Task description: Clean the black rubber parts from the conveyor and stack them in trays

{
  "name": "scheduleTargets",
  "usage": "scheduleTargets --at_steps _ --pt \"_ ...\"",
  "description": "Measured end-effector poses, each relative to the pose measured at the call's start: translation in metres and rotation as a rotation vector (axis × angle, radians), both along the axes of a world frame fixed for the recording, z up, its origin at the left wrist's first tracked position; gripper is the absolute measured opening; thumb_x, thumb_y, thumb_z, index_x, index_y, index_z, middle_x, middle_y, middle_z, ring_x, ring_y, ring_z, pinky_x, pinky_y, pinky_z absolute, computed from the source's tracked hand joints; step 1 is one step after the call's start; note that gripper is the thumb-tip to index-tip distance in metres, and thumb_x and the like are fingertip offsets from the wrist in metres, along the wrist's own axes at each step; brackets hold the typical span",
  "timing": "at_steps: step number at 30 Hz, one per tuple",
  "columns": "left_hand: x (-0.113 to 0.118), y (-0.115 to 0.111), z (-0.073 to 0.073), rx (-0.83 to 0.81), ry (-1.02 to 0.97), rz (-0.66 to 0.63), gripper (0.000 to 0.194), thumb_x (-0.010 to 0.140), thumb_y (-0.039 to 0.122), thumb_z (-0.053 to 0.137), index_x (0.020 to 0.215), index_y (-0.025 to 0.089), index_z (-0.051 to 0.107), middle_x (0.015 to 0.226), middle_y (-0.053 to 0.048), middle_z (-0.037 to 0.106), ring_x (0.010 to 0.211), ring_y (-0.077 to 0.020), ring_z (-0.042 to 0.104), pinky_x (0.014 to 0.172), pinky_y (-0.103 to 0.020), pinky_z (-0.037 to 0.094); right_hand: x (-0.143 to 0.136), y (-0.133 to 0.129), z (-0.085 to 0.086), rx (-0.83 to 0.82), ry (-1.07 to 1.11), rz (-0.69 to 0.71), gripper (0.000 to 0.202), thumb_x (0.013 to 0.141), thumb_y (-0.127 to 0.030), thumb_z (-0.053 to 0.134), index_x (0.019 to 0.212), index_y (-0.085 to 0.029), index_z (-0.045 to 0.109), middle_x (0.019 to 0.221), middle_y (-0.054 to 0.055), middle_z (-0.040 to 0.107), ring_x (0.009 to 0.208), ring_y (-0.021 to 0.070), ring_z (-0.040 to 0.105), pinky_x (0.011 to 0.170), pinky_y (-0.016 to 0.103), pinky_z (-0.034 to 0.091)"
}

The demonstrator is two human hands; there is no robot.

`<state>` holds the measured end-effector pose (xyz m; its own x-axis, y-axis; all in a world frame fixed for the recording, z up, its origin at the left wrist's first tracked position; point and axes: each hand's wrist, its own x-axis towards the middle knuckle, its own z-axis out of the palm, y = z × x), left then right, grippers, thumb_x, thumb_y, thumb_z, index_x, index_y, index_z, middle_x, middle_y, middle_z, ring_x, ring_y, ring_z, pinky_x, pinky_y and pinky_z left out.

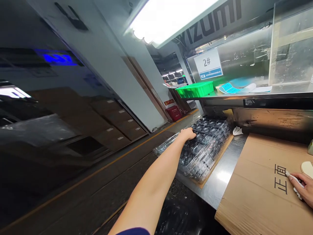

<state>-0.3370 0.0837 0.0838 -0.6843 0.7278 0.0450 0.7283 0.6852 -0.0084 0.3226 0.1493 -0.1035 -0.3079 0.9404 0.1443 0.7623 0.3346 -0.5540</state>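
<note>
clear tray stack (205,151): located on the metal bench (226,174), at the far end, to the left of the cardboard panel (251,182). the trays nest and lie flat, probably so that the rims bear on each other and the pile holds its line. a brown underlay (203,183) shows along the lower edge; it likely keeps the plastic off the bare metal.

left hand (187,133): arm extended, fingers curled at the top of the stack on its left side. the fingertips are partly hidden; whether they grip a rim or only rest there cannot be told. contact at the edge would leave the round wells uncovered.

right hand (304,187): closed on a crumpled white cloth (295,185), pinched above the panel near 2 printed characters. a thin, bunched hold of this kind suits fine contact.

materials: the trays are thin, glossy, transparent plastic with rows of circular wells; the wells appear dark, contents not distinguishable. the panel is matt brown board with faint creases. the bench is smooth, reflective metal. the shelf (281,95) above carries a green plastic bin (199,90) with straight walls and curled blue-and-white labels (231,88).
</note>
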Motion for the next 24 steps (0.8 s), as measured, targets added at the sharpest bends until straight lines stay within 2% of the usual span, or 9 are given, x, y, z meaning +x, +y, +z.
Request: scheduleTargets --at_steps 5,8,11,14,20,24 --pt "0.017 -0.006 0.001 0.020 0.041 0.023 0.055 0.086 0.044 0.056 0.135 0.019 0.060 0.131 -0.023 0.066 0.125 -0.0444 0.056 0.098 -0.059 0.046 0.000 0.001 0.000 0.008 0.009 0.001 0.054 0.085 -0.079 0.047 0.106 -0.038 0.076 0.116 -0.002 0.075 0.102 0.0294 0.071 0.079 0.038 0.055" --pt "0.035 -0.014 0.001 0.089 0.163 0.013 0.059 0.089 0.030 0.049 0.147 0.014 0.047 0.148 -0.028 0.051 0.135 -0.0458 0.046 0.106 -0.066 0.034 0.000 0.001 -0.001 0.020 0.001 0.000 0.054 0.085 -0.079 0.048 0.106 -0.038 0.076 0.116 -0.001 0.075 0.101 0.0300 0.071 0.078 0.038 0.055" --pt "0.058 -0.024 0.002 0.194 0.409 -0.123 0.065 0.088 0.016 0.044 0.153 0.013 0.038 0.162 -0.028 0.031 0.144 -0.0443 0.033 0.113 -0.068 0.021 0.001 0.002 -0.002 0.022 0.005 0.004 0.053 0.085 -0.079 0.049 0.106 -0.039 0.076 0.117 -0.002 0.075 0.102 0.0295 0.070 0.079 0.038 0.055" --pt "0.082 -0.034 0.004 0.227 0.507 -0.268 0.066 0.086 0.009 0.040 0.152 0.011 0.039 0.163 -0.027 0.028 0.147 -0.0424 0.029 0.115 -0.066 0.020 0.001 0.003 0.000 0.003 0.002 0.001 0.052 0.084 -0.079 0.049 0.106 -0.039 0.075 0.117 -0.003 0.075 0.101 0.0284 0.070 0.080 0.038 0.055" --pt "0.114 -0.041 0.001 0.246 0.386 -0.428 0.066 0.087 0.011 0.040 0.153 0.013 0.040 0.165 -0.024 0.025 0.150 -0.0407 0.024 0.119 -0.062 0.019 -0.002 0.000 0.007 0.006 0.002 0.003 0.054 0.083 -0.079 0.049 0.105 -0.037 0.076 0.114 -0.002 0.075 0.099 0.0295 0.070 0.081 0.041 0.054" --pt "0.118 -0.037 -0.004 0.185 0.023 -0.463 0.061 0.097 0.027 0.032 0.156 0.013 0.037 0.160 -0.020 0.037 0.146 -0.0353 0.036 0.117 -0.052 0.033 -0.004 -0.004 0.012 0.032 0.028 0.002 0.054 0.085 -0.077 0.048 0.102 -0.035 0.077 0.111 0.001 0.076 0.098 0.0303 0.071 0.080 0.040 0.054"
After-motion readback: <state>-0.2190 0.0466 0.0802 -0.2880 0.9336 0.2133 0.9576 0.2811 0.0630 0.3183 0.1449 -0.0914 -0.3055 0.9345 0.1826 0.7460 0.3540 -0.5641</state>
